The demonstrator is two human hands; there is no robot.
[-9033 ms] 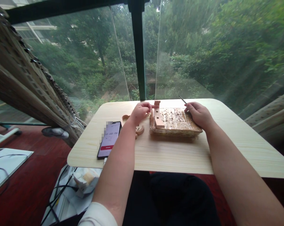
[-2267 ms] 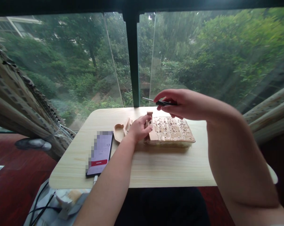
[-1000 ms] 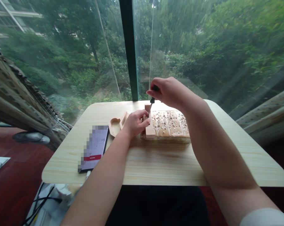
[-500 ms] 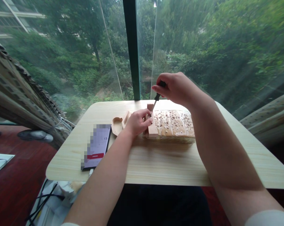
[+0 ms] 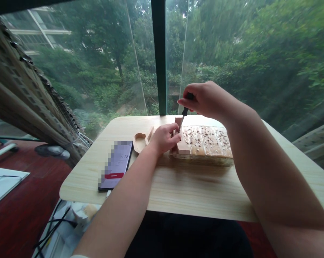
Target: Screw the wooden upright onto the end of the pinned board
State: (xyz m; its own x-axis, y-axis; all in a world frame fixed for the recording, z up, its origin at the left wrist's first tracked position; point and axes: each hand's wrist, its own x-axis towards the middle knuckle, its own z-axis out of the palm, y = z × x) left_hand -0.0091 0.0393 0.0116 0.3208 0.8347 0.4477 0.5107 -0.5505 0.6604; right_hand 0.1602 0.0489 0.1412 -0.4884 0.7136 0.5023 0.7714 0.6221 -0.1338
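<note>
Wooden parts sit at the far middle of the pale desk, where both hands are at work. The right hand is raised above the desk and closed around the black handle of a small screwdriver, which points steeply down and a little to the left, its tip meeting the upper end of a short wooden block. That block lies lengthwise along the left edge of a flat tray wrapped in clear film; small dark pieces are scattered in rows under the film, too small to tell apart. The left hand is curled against the left side of the block, fingers pinched close to the screwdriver tip; whether they grip the block itself or something tiny beside the tip cannot be told. Just left of that hand, touching or nearly touching it, lie more light wooden parts, one rounded with a cut-out and another leaning beside it. Nearer the left front of the desk, well apart from the tray, a phone lies face up with a red bar on its screen, the upper part of the screen blurred out. Beyond the desk stands a large window with a dark upright frame and green trees behind it. A patterned curtain hangs at the left, and cables and papers lie on the reddish floor beneath the desk edge.
</note>
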